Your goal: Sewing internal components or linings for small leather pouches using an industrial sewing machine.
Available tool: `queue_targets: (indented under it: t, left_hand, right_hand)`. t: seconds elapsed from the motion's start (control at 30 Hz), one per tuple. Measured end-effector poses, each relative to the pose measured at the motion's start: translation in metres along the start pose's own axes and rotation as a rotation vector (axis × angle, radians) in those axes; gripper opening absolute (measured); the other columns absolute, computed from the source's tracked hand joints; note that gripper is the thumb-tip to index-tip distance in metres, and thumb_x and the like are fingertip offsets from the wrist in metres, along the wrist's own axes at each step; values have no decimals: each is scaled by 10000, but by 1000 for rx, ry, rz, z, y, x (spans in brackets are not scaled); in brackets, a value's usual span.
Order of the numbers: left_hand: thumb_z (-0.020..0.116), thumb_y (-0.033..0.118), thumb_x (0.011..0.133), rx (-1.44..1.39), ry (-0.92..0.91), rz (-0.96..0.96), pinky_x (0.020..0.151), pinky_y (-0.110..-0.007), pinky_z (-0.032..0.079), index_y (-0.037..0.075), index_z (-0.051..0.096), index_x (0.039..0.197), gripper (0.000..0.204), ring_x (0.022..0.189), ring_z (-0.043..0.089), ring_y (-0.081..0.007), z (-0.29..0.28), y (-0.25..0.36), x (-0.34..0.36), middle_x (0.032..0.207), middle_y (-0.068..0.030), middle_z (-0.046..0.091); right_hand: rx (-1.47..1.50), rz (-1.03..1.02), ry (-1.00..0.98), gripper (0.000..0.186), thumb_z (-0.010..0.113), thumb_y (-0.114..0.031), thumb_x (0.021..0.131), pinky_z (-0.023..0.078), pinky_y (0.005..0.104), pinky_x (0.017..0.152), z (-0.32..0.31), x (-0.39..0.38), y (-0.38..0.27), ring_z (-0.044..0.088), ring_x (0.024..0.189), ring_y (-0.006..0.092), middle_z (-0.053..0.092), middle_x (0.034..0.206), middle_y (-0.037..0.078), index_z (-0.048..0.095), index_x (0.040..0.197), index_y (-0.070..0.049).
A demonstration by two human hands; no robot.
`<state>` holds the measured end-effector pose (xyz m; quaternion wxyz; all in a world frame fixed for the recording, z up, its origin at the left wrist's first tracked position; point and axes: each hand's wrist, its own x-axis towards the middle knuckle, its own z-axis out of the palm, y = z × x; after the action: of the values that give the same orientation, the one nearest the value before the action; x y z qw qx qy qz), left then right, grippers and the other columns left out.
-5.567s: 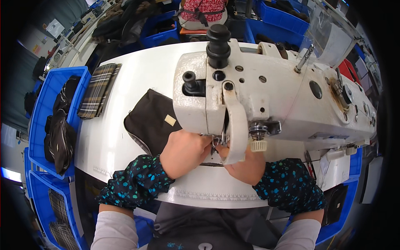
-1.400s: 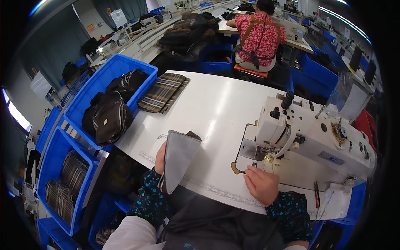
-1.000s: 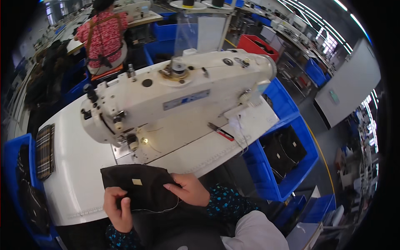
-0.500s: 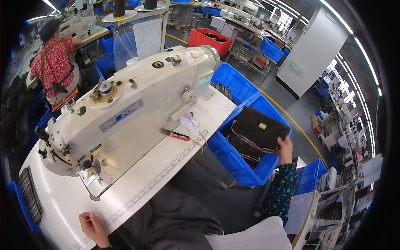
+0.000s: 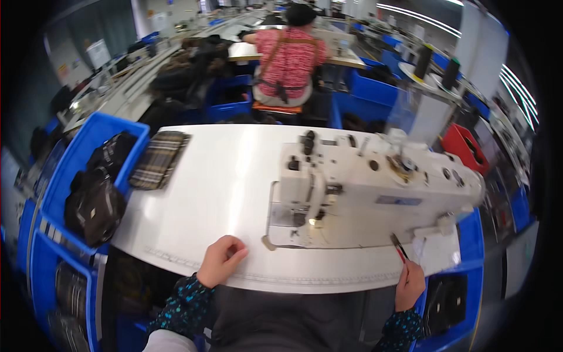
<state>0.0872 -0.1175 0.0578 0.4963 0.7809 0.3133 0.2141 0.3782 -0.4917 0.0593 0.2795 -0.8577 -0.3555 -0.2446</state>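
My left hand (image 5: 221, 261) rests over the near edge of the white sewing table (image 5: 205, 217), its fingers loosely curled in and nothing showing in them. Near the table's front right, my right hand (image 5: 410, 286) has closed its fingers on the handle end of red-handled thread snips (image 5: 401, 251). The blades point away from me, toward the bed of the white sewing machine (image 5: 381, 199). Just right of the snips lies a white scrap (image 5: 418, 245). Dark fabric drapes over my lap below the table edge.
Folded plaid cloth (image 5: 157, 159) lies at the table's left end, beside a blue bin (image 5: 132, 125) holding dark bags. Another blue bin (image 5: 476, 258) with dark pieces stands at the right. Beyond the table a person in a red patterned top (image 5: 293, 58) sits. Thread cones (image 5: 423, 61) rise behind the machine.
The view has swung left. My right hand has left the dark pouch at the right-hand bin and come to the snips on the table. My left hand stays by the table's near edge.
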Motion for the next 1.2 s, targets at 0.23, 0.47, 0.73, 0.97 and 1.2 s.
queue_targets:
  t: [0.23,0.47,0.73,0.97,1.2]
  left_hand:
    - [652,151,891,730,558,109,853,-434,498,60,664,974,124,1017,601,-339,-134,-37,44,1025,-128,657]
    - [736,198,854,979,738,-150,840,-437,508,74,679,997,198,1010,607,-320,-219,-89,96,1027,-88,670]
    - [745,211,849,1067,619,-257,810,-467,496,81,667,838,152,989,612,-335,-221,-78,109,946,-103,677]
    - [590,393,1006,-45,-196,-335,637,-258,518,29,628,991,366,751,612,-103,-123,-18,67,868,-27,658]
    - [603,277,1019,-465,-229,-140,815,-240,503,65,559,1168,263,903,590,-72,-48,-17,18,1045,-1,615]
  right_hand:
    - [385,-359,-153,146,688,-32,842,534,408,746,91,36,-156,666,853,332,695,962,146,705,984,-2]
    - [486,-352,-208,125,692,-58,839,541,399,737,106,26,-186,672,837,315,701,961,126,708,956,-18]
    - [501,-272,-227,88,665,-3,843,547,400,778,105,27,-190,670,853,349,693,950,176,689,923,21]
    - [503,-390,-242,166,675,-22,830,539,414,787,108,20,-202,661,889,349,688,1018,172,693,992,8]
    - [588,-701,-495,418,740,-286,842,439,497,1003,120,5,-285,584,1160,376,644,1251,158,670,1146,-8]
